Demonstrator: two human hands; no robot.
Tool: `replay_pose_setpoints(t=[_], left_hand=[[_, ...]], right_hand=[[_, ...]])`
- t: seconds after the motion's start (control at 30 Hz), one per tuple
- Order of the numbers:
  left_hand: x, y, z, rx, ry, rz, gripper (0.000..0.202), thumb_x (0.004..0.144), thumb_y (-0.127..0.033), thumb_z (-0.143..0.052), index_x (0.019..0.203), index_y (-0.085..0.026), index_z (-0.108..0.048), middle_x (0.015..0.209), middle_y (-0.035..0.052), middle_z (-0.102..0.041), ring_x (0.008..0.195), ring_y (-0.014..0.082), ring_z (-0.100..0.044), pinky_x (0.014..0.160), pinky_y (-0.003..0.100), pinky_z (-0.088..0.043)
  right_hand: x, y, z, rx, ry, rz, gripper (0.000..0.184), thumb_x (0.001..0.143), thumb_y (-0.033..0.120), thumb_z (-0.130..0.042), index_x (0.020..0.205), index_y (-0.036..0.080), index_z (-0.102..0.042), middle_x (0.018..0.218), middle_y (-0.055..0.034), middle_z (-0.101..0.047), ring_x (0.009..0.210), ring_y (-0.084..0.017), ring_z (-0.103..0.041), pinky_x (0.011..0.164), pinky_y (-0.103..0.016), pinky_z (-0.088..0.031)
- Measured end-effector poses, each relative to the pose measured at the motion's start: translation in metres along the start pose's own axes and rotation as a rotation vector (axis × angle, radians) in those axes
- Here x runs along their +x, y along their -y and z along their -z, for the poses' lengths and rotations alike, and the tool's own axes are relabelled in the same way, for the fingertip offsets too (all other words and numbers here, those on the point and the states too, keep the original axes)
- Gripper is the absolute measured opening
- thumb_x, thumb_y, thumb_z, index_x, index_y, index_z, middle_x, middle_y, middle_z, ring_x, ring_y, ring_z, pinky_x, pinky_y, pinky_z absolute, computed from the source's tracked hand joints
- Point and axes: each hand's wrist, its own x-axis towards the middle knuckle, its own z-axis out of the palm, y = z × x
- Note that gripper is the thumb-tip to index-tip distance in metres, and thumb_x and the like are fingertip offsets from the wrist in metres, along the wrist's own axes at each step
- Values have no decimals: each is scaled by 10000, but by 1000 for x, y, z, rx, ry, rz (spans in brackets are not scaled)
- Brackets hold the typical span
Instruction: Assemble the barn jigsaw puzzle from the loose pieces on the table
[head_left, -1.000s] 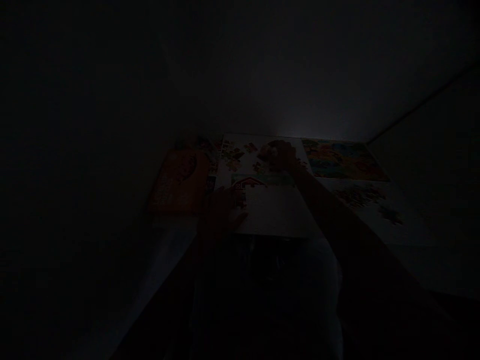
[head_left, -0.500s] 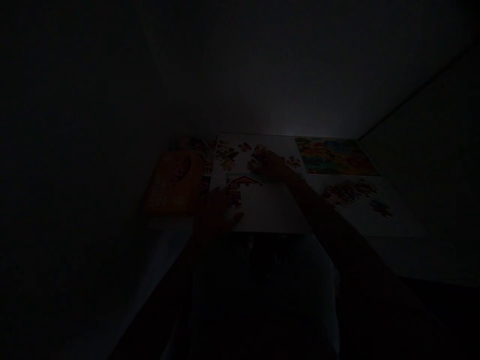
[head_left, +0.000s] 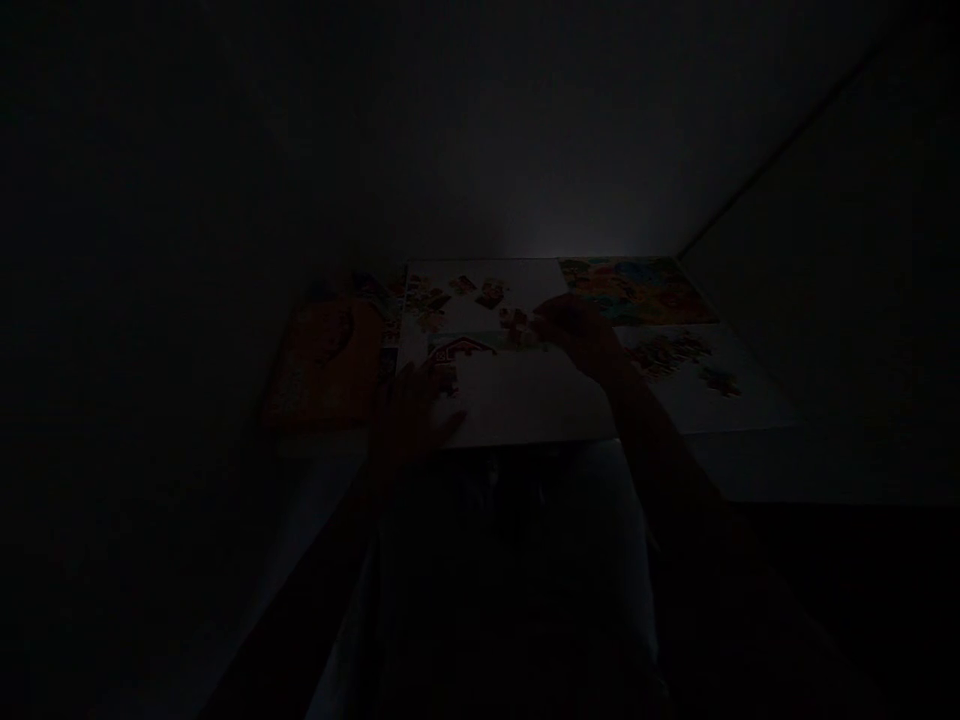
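The picture is very dark. My left hand (head_left: 405, 415) lies flat with its fingers spread at the left of the white board (head_left: 532, 405), beside the started jigsaw puzzle (head_left: 461, 346) with its red barn roof. Over the board's right part, my right hand (head_left: 581, 335) has its fingers pinched at the edge of a puzzle piece (head_left: 515, 320), just above the puzzle's top strip. Darkness blurs the exact grip. More loose pieces (head_left: 491, 291) lie behind, and a group of pieces (head_left: 427, 305) sits at the board's back left.
An orange box (head_left: 326, 360) stands on the left, with colourful printed pieces (head_left: 382, 295) behind it. At the back right lies a colourful picture sheet (head_left: 637, 290). In front of it are a pile of puzzle pieces (head_left: 667, 352) and a smaller cluster (head_left: 720, 380).
My right hand has drawn back to the right, a puzzle piece shifting right with its fingertips. The left hand stays flat on the board. The whole view has shifted slightly.
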Motion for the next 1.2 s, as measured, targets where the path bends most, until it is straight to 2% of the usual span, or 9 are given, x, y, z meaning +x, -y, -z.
replay_pose_setpoints(t=[0.13, 0.23, 0.33, 0.43, 0.53, 0.67, 0.8, 1.03, 1.2], left_hand=[[0, 2, -3, -7, -37, -2, 828, 1115, -713, -506, 1815, -284, -394, 1906, 75, -370, 1742, 405, -357, 1385, 657, -331], [0, 3, -4, -5, -61, -23, 796, 1123, -701, -505, 1787, -269, -435, 1855, 109, -459, 1714, 398, -399, 1381, 641, -333], [0, 4, -5, 9, -64, -54, 764, 1136, -676, -493, 1774, -257, -452, 1810, 137, -517, 1689, 386, -435, 1381, 621, -335], [-1, 4, -4, 24, -49, -56, 770, 1141, -668, -485, 1791, -259, -422, 1826, 133, -497, 1694, 383, -429, 1379, 629, -338], [1, 4, -1, 38, -4, -43, 764, 1143, -637, -490, 1808, -272, -394, 1857, 123, -456, 1715, 387, -406, 1396, 650, -312], [13, 6, 8, 69, 74, -68, 702, 1159, -554, -463, 1801, -275, -410, 1862, 117, -449, 1725, 402, -396, 1435, 703, -206], [31, 3, 13, 71, 125, -39, 748, 1146, -624, -467, 1782, -231, -433, 1846, 144, -469, 1709, 436, -419, 1414, 728, -254], [38, -8, 3, 33, 45, 21, 804, 1148, -601, -498, 1803, -155, -364, 1876, 195, -395, 1730, 423, -387, 1419, 722, -265], [14, 0, -7, -55, -51, -14, 876, 1113, -598, -599, 1813, -159, -309, 1852, 212, -427, 1733, 393, -392, 1415, 633, -336]], right_hand=[[-42, -18, 32, -276, 74, -95, 395, 955, 677, -823, 1046, 293, -798, 989, -60, -834, 926, -291, -791, 837, -450, -643], [-62, -32, 39, -508, 90, -146, 284, 987, 544, -771, 1054, 273, -818, 1108, -108, -858, 1040, -340, -805, 941, -515, -641], [-71, -37, 30, -670, 59, -92, 351, 1050, 462, -683, 1301, 251, -808, 1425, -154, -811, 1308, -381, -759, 1150, -593, -571], [-73, -37, 13, -790, 117, -8, 514, 1118, 459, -590, 1565, 227, -697, 1692, -165, -655, 1547, -390, -623, 1283, -620, -461], [-71, -38, 0, -886, 170, 17, 560, 1155, 499, -520, 1595, 192, -679, 1763, -183, -578, 1614, -388, -558, 1308, -609, -416], [-66, -42, -5, -929, 150, 1, 616, 1177, 544, -431, 1642, 193, -632, 1770, -180, -573, 1629, -374, -537, 1327, -608, -373], [-59, -47, -5, -951, 132, -21, 683, 1162, 565, -425, 1691, 155, -562, 1749, -212, -588, 1602, -384, -558, 1326, -595, -373], [-39, -55, -3, -988, 150, -64, 642, 1143, 554, -474, 1637, 164, -602, 1705, -228, -624, 1570, -402, -577, 1314, -611, -367], [15, -50, -19, -931, 127, -29, 523, 1138, 547, -542, 1494, 208, -722, 1574, -206, -707, 1484, -406, -627, 1241, -590, -433]])
